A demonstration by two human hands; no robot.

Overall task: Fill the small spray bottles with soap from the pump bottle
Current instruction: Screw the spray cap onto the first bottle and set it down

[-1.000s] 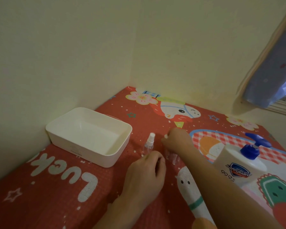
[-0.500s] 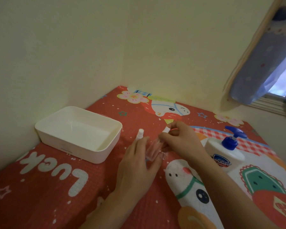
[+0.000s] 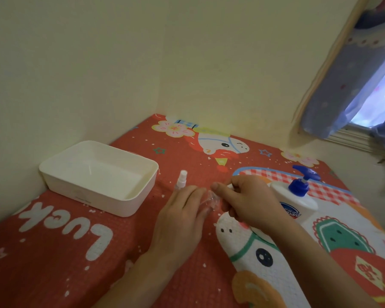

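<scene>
Left hand (image 3: 178, 216) fingers curl round clear spray bottle (image 3: 209, 202); right hand (image 3: 249, 201) pinches its white cap. Second spray bottle (image 3: 181, 181) upright beside white tray (image 3: 98, 176); pump bottle (image 3: 296, 196) near mat's right edge.

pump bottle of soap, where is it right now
In the head view the pump bottle stands on the mat's right side, just beyond the right hand, below the curtained window.

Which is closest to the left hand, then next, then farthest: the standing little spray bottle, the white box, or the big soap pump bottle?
Measured from the left hand in the head view:
1. Standing spray bottle: just beyond the fingertips, upright.
2. White box: off to the left, near the wall.
3. Soap pump bottle: to the right, past the right hand.
</scene>
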